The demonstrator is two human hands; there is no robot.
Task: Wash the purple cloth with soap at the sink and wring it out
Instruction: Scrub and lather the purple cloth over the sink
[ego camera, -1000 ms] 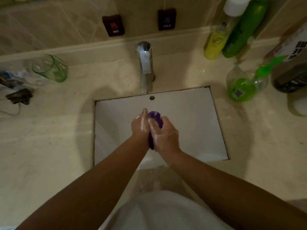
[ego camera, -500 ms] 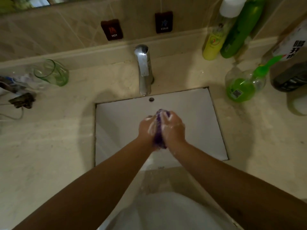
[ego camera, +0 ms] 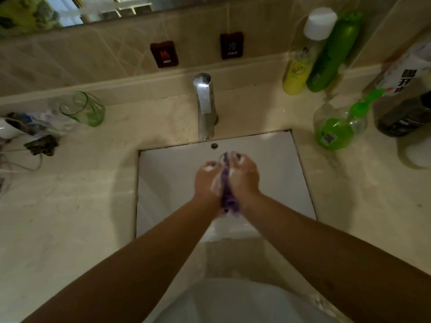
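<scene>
The purple cloth (ego camera: 227,197) is bunched into a narrow strip, pressed between my two palms over the white sink (ego camera: 168,178). My left hand (ego camera: 206,183) grips its left side and my right hand (ego camera: 245,178) grips its right side. White soap foam covers my fingers and the cloth's upper part. A small end of the cloth hangs below my wrists. The chrome tap (ego camera: 204,106) stands just behind my hands, with no water visibly running.
A green glass (ego camera: 84,109) lies tipped on the counter at the left, near clutter and cables (ego camera: 39,145). At the right stand a green soap pump bottle (ego camera: 335,129), a yellow bottle (ego camera: 298,71), a green bottle (ego camera: 331,54) and a dark bottle (ego camera: 405,113). HOT and COLD tags hang on the wall.
My hands have closed together around the cloth and shifted slightly, rubbing it; the cloth now hangs lower between my wrists. More foam shows on my fingers.
</scene>
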